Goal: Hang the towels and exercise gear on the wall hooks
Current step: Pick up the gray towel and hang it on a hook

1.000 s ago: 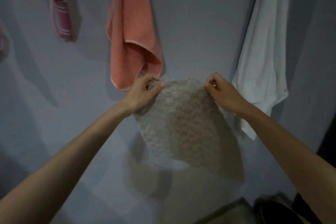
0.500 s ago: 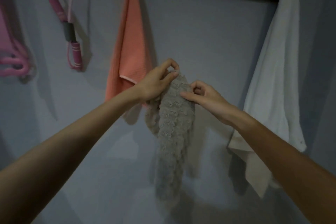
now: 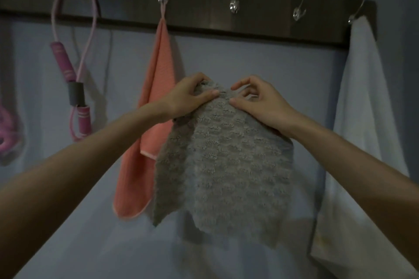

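Left hand (image 3: 186, 98) and right hand (image 3: 264, 106), fingers (image 3: 197, 78) pinching one grey towel (image 3: 226, 165), one orange towel (image 3: 158, 63), one white towel (image 3: 362, 97), five hooks (image 3: 234, 5)

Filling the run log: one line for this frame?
grey towel: unhung | left hand: grips top | right hand: pinches top | hook above: free

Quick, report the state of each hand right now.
Left hand: closed, pinching the top edge of the grey towel.
Right hand: closed, fingers curled, gripping the same edge.
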`<state>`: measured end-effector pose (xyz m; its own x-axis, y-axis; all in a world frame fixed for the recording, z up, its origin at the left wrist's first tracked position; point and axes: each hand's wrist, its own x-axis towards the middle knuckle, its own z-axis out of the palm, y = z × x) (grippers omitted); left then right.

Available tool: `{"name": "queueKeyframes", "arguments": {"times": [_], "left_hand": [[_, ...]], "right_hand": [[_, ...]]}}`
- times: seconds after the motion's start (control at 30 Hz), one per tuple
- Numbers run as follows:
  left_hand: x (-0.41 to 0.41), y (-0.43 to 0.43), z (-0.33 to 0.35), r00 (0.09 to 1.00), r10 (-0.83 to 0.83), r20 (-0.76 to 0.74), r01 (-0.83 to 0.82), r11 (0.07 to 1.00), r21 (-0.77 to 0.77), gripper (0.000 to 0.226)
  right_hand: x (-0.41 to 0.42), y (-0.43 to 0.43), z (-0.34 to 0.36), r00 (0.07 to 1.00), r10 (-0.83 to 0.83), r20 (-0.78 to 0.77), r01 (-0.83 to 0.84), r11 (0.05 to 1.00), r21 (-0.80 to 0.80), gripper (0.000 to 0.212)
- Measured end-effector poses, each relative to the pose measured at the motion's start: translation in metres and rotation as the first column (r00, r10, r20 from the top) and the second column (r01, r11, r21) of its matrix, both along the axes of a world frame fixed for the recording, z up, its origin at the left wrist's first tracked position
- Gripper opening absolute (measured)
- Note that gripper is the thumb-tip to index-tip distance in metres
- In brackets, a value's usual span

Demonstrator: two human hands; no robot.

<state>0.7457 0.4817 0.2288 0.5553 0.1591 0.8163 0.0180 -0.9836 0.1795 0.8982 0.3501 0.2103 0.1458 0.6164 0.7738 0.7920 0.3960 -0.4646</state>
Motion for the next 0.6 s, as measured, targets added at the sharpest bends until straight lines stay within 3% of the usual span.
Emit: {"name": "queueKeyframes", "arguments": {"times": [0.1,0.2,0.33,0.4,0.5,0.6], "left_hand": [[0.012,0.014,0.035,0.999,-0.051,0.010,0.050,0.995,0.081,0.023],[0.027,0.022,0.067,0.996,-0.091,0.012,0.089,0.989,0.117,0.021],[0.047,0.035,0.104,0.997,-0.069,0.020,0.065,0.985,0.162,0.026],[0.057,0.045,0.123,0.996,-0.052,0.075,0.038,0.985,0.170,0.022],[0.073,0.060,0.147,0.985,-0.014,0.175,-0.021,0.980,0.197,0.020],[0.087,0.073,0.165,0.965,-0.034,0.260,-0.023,0.977,0.214,0.020]], "right_hand": [[0.009,0.012,0.029,0.993,0.066,-0.096,-0.077,0.991,-0.108,0.037],[0.021,0.027,0.049,0.979,0.123,-0.160,-0.147,0.978,-0.147,0.024],[0.043,0.044,0.073,0.886,0.282,-0.368,-0.308,0.951,-0.011,0.012],[0.054,0.054,0.088,0.861,0.289,-0.418,-0.268,0.957,0.110,0.012],[0.071,0.071,0.112,0.956,0.108,-0.273,-0.029,0.960,0.279,0.020],[0.080,0.082,0.136,0.998,0.024,-0.052,0.001,0.895,0.446,0.024]]}}
